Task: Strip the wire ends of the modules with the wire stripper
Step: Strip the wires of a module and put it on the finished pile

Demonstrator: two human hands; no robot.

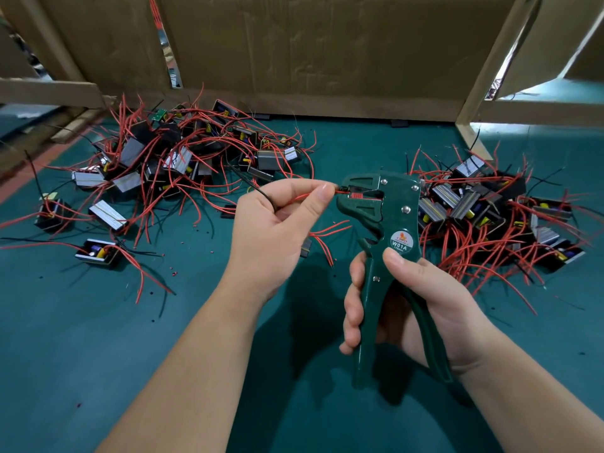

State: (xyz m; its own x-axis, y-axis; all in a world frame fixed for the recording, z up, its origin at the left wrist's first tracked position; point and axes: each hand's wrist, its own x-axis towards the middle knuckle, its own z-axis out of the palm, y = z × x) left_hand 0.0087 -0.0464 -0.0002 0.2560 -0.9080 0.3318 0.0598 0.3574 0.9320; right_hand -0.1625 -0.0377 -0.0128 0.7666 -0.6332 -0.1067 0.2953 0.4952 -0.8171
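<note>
Wire stripper (pixel 392 223) above the mat (pixel 98 338), right hand (pixel 411 308) wrapped round both handles. Left hand (pixel 271 223) pinches red wire (pixel 305 195), its end in the jaws. Left heap (pixel 176 158) and right heap (pixel 490 207) of modules: probably many unstripped.

Even, fairly bright light, seemingly from overhead. Soft dark shadows pool on the green counter (pixel 98 354) at bottom centre. Wide-angle distortion bends the edges, and the outer margins look slightly soft.

A teal mat (pixel 98 354) covers the work surface. Brown cardboard panels (pixel 310 44) and pale wooden posts (pixel 487 76) enclose it behind, with daylight showing through gaps.
</note>
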